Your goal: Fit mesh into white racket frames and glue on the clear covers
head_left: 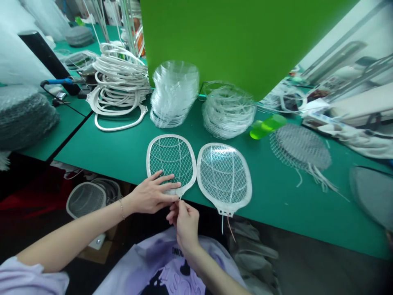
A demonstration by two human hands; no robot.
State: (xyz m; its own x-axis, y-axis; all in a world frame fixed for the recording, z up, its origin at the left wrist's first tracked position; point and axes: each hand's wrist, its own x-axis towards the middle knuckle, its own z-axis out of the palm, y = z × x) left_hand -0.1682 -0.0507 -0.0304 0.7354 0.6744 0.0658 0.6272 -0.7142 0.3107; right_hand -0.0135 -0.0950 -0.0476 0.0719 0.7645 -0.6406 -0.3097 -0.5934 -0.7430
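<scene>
Two white-rimmed mesh swatter heads lie side by side near the table's front edge. My left hand rests with spread fingers across the lower part of the left swatter head. Just below that head's narrow neck, my right hand is closed in a pinch; whatever it grips is hidden by the fingers. The right swatter head lies untouched, with a pale wire and a reddish wire hanging from its neck over the edge.
Behind stand piled white frames, clear plastic sheets and clear rings before a green panel. A green tube and grey mesh sheets lie right. A blue-handled soldering iron sits at left, near stacked mesh.
</scene>
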